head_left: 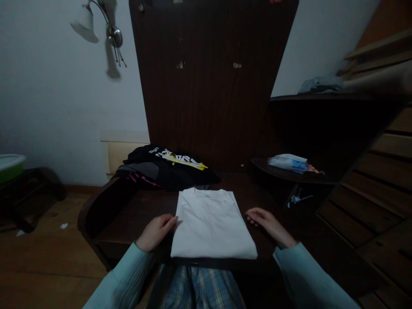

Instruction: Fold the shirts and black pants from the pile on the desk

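A white T-shirt (213, 225), folded into a neat near-rectangle with its neckline at the far end, lies flat on a dark wooden surface in front of me. My left hand (157, 231) is at its left edge, thumb and index fingertip at the cloth; I see no fabric gripped, and the other fingers are partly hidden. On the opposite side, my right hand (265, 221) rests just off the shirt's right edge, its fingers loosely bent and apart from the cloth. Nothing shows in it.
Dark printed clothes (167, 167) lie heaped behind the shirt, left of centre. To the right, a corner shelf (262, 165) holds a plastic packet (288, 163). A tall dark panel (209, 86) rises at the back, and a wall lamp (85, 25) hangs upper left.
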Motion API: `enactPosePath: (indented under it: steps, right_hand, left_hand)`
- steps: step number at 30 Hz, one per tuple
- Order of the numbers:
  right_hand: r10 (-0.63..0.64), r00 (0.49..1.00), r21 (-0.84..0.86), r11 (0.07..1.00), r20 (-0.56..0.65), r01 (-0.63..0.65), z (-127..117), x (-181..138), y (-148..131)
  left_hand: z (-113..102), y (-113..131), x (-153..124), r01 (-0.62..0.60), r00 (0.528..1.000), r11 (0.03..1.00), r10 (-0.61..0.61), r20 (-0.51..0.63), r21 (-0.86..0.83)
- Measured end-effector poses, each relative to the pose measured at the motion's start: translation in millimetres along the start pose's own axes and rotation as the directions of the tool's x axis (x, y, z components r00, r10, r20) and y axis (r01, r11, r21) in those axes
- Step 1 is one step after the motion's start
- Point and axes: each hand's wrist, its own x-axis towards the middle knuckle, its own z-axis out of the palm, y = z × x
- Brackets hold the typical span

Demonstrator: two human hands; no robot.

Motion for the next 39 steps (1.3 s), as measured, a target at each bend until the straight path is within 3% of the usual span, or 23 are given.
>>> enactPosePath:
  steps: [4,7,12,14,20,24,27,30,32,39]
  right_hand:
    - [0.045,0.997,-0.018,0.999,0.069,-0.043,20,31,-5]
    - [0.075,0.996,-0.121,0.99,0.052,-0.068,32,42,1]
    - [-0.01,0.981,-0.248,0.968,-0.194,-0.039,36,42,9]
    - [-0.035,0.976,-0.278,0.96,-0.216,-0.027,34,40,9]
    - [-0.063,0.998,-0.324,0.944,-0.01,0.056,33,38,8]
    - [-0.114,0.993,-0.159,0.981,-0.018,0.11,35,38,10]
    - [-0.02,0.995,0.077,0.997,0.102,0.012,32,37,9]
    - [0.009,0.936,0.272,0.956,0.351,-0.111,25,33,7]
    - [0.017,0.902,0.311,0.936,0.432,-0.167,22,31,6]
    - [0.059,0.909,0.295,0.935,0.413,-0.195,19,32,8]
  left_hand:
    - [12,3,35,0.168,0.986,0.978,-0.167,-0.015,0.123]
    - [25,-1,52,0.195,0.98,0.973,-0.188,-0.068,0.123]
    - [33,-17,57,0.079,0.991,0.986,-0.094,-0.099,-0.143]
    - [32,-20,56,0.076,0.992,0.959,-0.099,-0.072,-0.272]
    - [29,-21,54,0.175,0.984,0.851,-0.157,0.078,-0.495]
    - [29,-23,49,0.158,0.987,0.722,-0.089,0.136,-0.673]
    - [31,-26,49,0.125,0.992,0.708,-0.075,0.103,-0.695]
    - [35,-30,53,0.097,0.995,0.752,-0.08,0.056,-0.652]
    - [37,-31,55,0.09,0.996,0.772,-0.087,0.037,-0.629]
    - [32,-23,51,0.107,0.985,0.733,-0.168,-0.027,-0.672]
